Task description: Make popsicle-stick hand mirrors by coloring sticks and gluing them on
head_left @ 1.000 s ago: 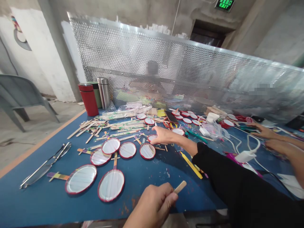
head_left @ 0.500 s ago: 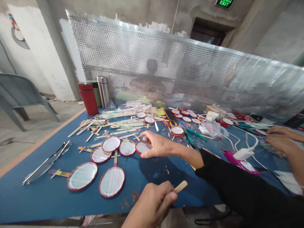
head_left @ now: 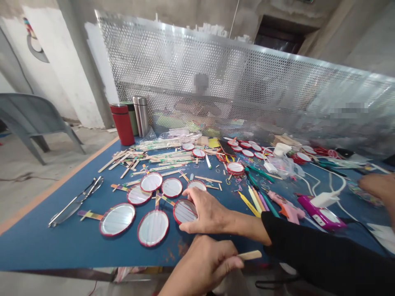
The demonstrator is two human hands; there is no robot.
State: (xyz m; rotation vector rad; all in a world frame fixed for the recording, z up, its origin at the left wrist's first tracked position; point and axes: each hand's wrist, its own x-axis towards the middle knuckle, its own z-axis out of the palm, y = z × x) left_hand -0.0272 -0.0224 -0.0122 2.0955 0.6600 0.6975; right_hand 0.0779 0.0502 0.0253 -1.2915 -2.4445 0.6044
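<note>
Since the earlier frame, the held disc (head_left: 184,211) has been brought nearer to the front edge of the table (head_left: 40,250) by the right hand (head_left: 190,211), while the wooden stick (head_left: 250,255) in the left hand (head_left: 212,257) has been swung to a flatter angle.

The table is bounded at its far side by a perforated metal screen (head_left: 160,57). On the blue top, the held disc is located just beside the near disc (head_left: 153,228), and the back disc (head_left: 199,185) is partly hidden behind the right hand. Whether the held disc is resting on the table cannot be told.

For good handling, the held disc is probably best kept level and gripped only by its red rim, so that its white face is not pressed; its slim handle (head_left: 166,200) should be kept clear of the neighbouring discs.

The right hand is spread moderately wide, with the disc's edge held between the thumb on the near side and the fingers on the far side. The left hand is curled narrowly, and the stick is pinched there, its end pointed rightward.
</note>
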